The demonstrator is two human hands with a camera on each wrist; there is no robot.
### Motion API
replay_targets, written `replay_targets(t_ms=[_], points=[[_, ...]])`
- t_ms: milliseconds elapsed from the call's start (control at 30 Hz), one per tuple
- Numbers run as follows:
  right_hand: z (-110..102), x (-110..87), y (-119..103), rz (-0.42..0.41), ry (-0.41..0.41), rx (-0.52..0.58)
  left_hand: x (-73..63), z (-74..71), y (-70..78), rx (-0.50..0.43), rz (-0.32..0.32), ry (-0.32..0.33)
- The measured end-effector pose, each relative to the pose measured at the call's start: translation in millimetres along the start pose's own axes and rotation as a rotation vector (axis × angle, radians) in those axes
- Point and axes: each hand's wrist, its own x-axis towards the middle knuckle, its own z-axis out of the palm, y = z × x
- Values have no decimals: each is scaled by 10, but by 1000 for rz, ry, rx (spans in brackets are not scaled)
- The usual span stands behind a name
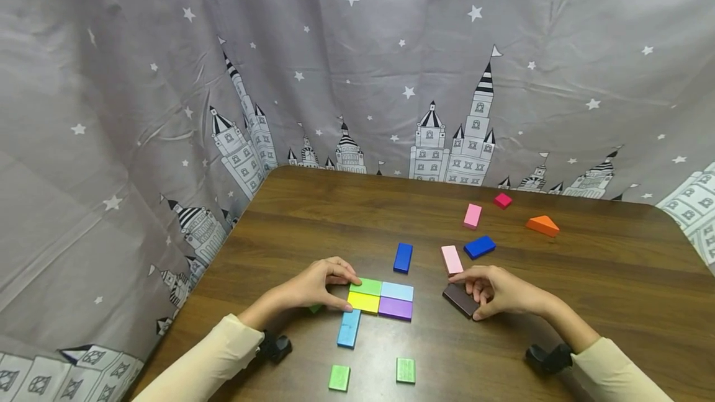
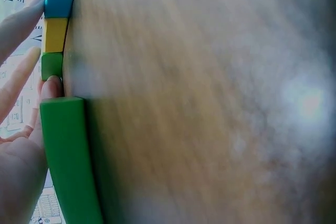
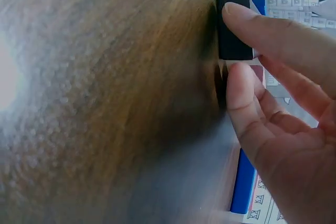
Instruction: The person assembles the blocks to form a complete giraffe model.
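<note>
My left hand touches the left side of a block group, its index fingertip on a light green block. Below that is a yellow block, where the thumb tip meets the corner of a blue block. A pale blue block and a purple block fill the group's right side. Another green block lies beneath the left hand, mostly hidden in the head view. With thumb and index finger, my right hand pinches a dark brown block at or near the tabletop.
Farther back lie dark blue blocks, pink blocks, a red block and an orange triangle block. Two small green blocks are near the front. A grey castle-print curtain hangs behind the wooden table.
</note>
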Motion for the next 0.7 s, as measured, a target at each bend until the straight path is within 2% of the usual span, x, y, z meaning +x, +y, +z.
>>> replay_targets(t_ms=[200, 433, 700], points=[[49, -2, 29, -1, 1, 53, 5, -7, 26, 0, -5, -3], [158, -2, 19, -58, 9, 107, 16, -5, 13, 4, -5, -5], [283, 17, -24, -44, -10, 195, 14, -3, -7, -4, -8, -1]])
